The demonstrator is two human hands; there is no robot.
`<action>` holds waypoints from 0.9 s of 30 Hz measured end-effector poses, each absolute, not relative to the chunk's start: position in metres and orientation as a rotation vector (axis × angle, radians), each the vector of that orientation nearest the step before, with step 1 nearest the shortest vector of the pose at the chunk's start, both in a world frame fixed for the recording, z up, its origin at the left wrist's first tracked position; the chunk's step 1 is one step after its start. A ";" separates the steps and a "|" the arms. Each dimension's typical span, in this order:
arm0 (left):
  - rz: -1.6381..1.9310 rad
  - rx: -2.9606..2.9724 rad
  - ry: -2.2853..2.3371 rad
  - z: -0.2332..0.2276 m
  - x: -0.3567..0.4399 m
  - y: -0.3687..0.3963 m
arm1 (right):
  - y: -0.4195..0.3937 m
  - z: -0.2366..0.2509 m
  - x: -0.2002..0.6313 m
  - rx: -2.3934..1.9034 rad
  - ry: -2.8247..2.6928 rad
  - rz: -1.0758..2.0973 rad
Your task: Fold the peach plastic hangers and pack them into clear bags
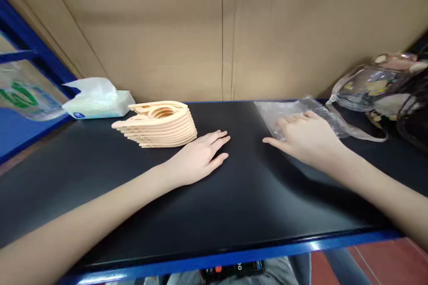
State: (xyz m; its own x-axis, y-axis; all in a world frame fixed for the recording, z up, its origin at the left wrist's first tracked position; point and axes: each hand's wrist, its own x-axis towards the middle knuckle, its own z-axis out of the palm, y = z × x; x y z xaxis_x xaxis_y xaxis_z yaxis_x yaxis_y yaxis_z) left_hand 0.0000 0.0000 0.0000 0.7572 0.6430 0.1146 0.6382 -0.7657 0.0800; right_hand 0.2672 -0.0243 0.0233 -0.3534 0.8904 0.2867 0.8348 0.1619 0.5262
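Note:
My left hand lies palm down on the black tabletop, fingers stretched out and holding nothing. Just behind it and to its left is a stack of several peach-coloured plastic pieces, nested one on another, each with a rounded opening. Over to the right, my right hand reaches onto a clear plastic bag that lies flat and crinkled. Its thumb sticks out to the left, while the other fingers bend down over the bag; their tips are partly hidden, so a grip cannot be made out.
A tissue pack stands at the back left, by a blue frame. At the right sits a transparent bag with a strap and trinkets. Cardboard walls the back. A phone shows below the table's blue front edge.

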 end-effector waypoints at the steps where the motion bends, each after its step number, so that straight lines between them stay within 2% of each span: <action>1: 0.209 2.906 1.068 0.000 0.000 0.000 | -0.025 0.023 0.266 1.726 2.311 0.957; 9: 0.234 2.977 1.054 -0.003 0.002 0.000 | -0.024 0.021 0.261 1.682 2.309 0.972; 13: 0.295 3.246 0.913 0.010 0.003 -0.007 | -0.019 0.017 0.265 1.680 2.319 0.986; 16: 0.479 3.394 0.786 0.034 -0.006 -0.012 | -0.014 0.015 0.269 1.683 2.319 0.984; 22: 0.838 3.337 1.010 0.065 -0.033 -0.003 | -0.006 0.017 0.276 1.734 2.282 0.935; 24: 0.887 3.329 1.037 0.063 -0.034 -0.001 | -0.007 0.021 0.276 1.761 2.277 0.987; 27: 0.913 3.375 1.005 0.056 -0.025 -0.005 | -0.016 0.031 0.271 1.790 2.317 1.263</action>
State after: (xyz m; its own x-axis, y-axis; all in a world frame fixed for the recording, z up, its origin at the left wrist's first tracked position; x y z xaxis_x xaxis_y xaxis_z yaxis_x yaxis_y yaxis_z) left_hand -0.0254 -0.0048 0.0562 0.7384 0.3620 0.5690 0.6010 -0.7360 -0.3116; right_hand 0.2713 -0.0156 0.0312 -0.3692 0.7967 0.4786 0.8341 0.0569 0.5487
